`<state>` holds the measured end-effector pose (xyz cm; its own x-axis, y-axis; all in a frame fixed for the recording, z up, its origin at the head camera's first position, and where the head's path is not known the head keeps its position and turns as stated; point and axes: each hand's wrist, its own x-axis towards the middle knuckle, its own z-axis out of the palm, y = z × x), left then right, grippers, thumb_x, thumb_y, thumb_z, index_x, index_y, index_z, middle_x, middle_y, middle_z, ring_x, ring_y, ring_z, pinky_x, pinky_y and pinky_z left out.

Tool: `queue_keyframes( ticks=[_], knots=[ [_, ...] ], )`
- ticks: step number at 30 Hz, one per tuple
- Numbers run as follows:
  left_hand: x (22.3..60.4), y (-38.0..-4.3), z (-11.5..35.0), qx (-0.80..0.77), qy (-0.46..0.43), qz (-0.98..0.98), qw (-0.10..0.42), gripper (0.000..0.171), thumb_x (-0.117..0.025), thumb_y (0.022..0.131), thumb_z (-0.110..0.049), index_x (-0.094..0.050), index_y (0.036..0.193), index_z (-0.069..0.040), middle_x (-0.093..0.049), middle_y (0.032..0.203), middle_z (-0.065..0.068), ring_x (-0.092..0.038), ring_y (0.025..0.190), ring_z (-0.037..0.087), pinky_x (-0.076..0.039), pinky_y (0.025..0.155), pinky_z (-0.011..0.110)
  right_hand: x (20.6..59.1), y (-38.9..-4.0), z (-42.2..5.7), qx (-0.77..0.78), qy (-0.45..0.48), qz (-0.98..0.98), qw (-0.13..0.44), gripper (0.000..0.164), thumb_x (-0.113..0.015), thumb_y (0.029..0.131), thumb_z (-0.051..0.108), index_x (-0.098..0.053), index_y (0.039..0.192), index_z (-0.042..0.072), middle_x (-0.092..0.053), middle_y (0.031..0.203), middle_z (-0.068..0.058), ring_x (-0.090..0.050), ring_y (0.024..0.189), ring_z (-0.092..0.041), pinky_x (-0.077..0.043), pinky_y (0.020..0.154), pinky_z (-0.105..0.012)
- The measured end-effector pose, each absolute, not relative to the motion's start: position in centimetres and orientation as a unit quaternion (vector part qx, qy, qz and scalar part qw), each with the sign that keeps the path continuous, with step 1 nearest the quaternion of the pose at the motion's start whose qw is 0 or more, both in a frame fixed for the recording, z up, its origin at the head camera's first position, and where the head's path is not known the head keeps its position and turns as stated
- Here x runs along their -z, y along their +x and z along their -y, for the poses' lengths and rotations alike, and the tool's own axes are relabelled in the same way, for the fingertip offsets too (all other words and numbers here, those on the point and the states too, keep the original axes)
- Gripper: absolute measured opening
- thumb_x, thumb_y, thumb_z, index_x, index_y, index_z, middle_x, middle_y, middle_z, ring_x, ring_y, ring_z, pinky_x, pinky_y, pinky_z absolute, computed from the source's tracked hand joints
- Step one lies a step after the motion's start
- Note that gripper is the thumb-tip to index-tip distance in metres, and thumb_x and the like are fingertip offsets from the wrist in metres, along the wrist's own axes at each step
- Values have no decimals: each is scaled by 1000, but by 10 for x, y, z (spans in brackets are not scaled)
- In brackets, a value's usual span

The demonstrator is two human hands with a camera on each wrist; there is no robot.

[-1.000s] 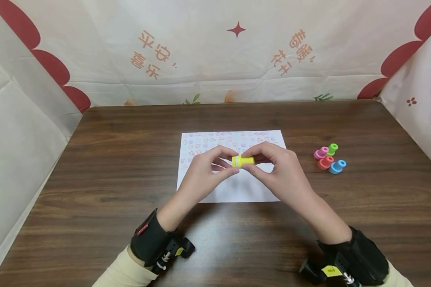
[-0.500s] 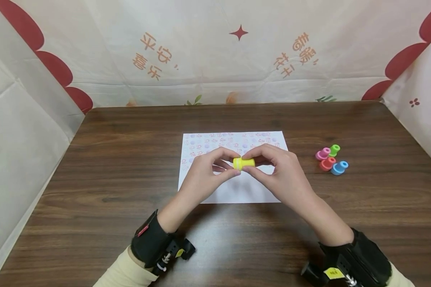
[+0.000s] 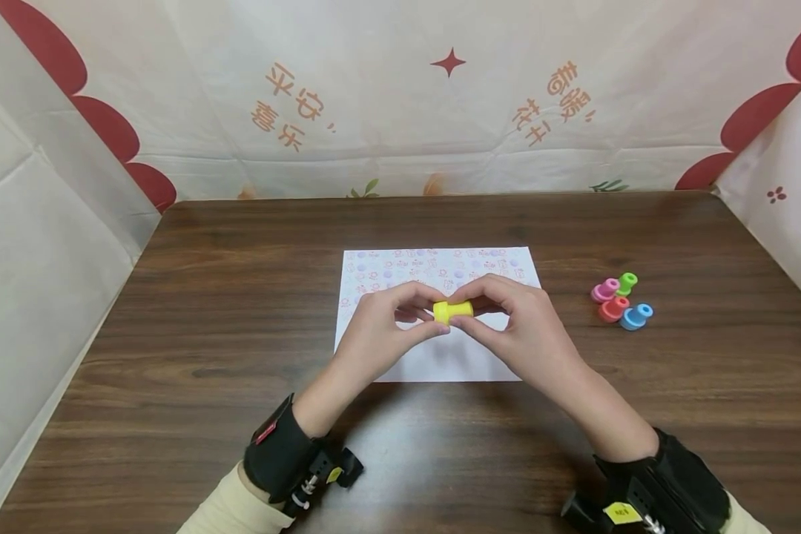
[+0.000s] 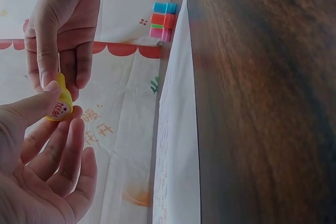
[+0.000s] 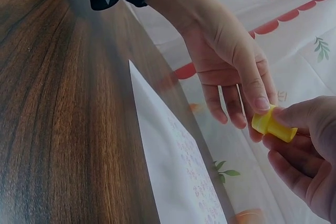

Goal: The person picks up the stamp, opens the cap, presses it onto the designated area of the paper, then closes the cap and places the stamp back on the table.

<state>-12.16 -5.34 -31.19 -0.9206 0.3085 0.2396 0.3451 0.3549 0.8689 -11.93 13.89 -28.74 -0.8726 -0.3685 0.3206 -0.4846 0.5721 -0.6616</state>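
Over the paper, both hands meet on a small yellow stamp (image 3: pixel 455 309), lying sideways between them. The left hand (image 3: pixel 379 322) pinches its wide, capped end between thumb and fingertips. Its narrow handle is pinched by the right hand (image 3: pixel 530 319). In the left wrist view, the end face of the stamp (image 4: pixel 59 109) carries a label with red characters and a small heart. The right wrist view shows the stamp (image 5: pixel 278 128) yellow along its whole side. Below the hands, a white paper sheet (image 3: pixel 450 363) has rows of red and purple prints across its far part.
To the right of the paper stand several more stamps close together: pink (image 3: pixel 604 290), green (image 3: pixel 627 282), red (image 3: pixel 614 308) and blue (image 3: pixel 637 317). They rest on a dark wooden table (image 3: pixel 193 319). A white printed cloth (image 3: pixel 374 89) hangs behind the table's far edge.
A whitish band round the stamp near its wide end has narrowed and is now covered by yellow, the cap sitting closer against the body. Both hands keep their pinch and have barely moved.
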Motion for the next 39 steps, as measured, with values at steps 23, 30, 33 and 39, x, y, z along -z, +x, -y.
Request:
queue_keyframes(
  ticks=[23,30,33,39],
  knots=[
    [314,-119,61,519,-208,829,8,26,-79,78,-14,-69,102,-10,-74,98,2,-65,75,7,-61,77,40,287,-119,-134,-385,261,884,53,29,-80,76,11,-67,102,12,-72,94,3,-65,82,-6,-61,77,-38],
    [313,-120,70,500,-175,848,16,27,-78,78,-11,-67,102,-10,-75,95,4,-65,76,11,-61,77,37,286,-120,-140,-376,255,889,56,33,-80,77,13,-65,106,9,-72,93,0,-67,81,-8,-61,76,-39],
    [313,-121,76,496,-158,854,16,27,-78,79,-10,-66,102,-10,-74,96,5,-65,76,12,-61,77,38,285,-120,-146,-365,246,896,52,34,-79,77,13,-65,107,8,-72,93,-3,-67,82,-10,-61,76,-42],
    [309,-123,92,494,-130,859,21,30,-77,79,-8,-62,105,-9,-71,104,8,-66,81,16,-60,79,43,286,-122,-158,-352,242,902,62,33,-79,77,10,-65,108,9,-73,93,-3,-67,81,-12,-62,74,-43]
  ],
)
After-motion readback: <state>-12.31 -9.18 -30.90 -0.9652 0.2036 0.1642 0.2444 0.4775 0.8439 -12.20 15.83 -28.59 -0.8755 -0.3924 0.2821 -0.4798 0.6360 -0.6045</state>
